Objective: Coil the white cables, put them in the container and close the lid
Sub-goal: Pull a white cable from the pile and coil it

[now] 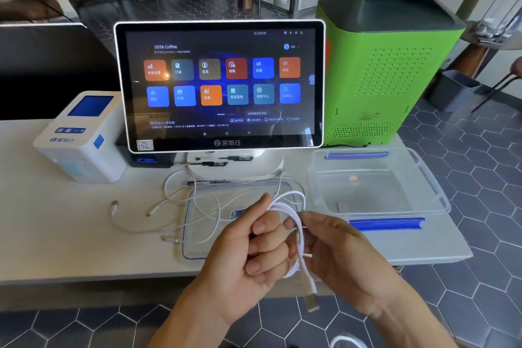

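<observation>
Holding a white cable (293, 223) in loops, the left hand (254, 257) has its fingers curled tight around the bunch. The right hand (339, 257) pinches it too. The loops stand tall, and the plug end hangs down. The clear container (423, 178) sits open, nearby on the right. Its lid (192, 234) lies flat under loose cables (169, 195).

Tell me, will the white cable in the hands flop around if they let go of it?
Probably. The white cable bends into soft loops, so it looks floppy. Its plug end dangles freely and may swing. The loops would likely spring loose if the left hand let go.
</observation>
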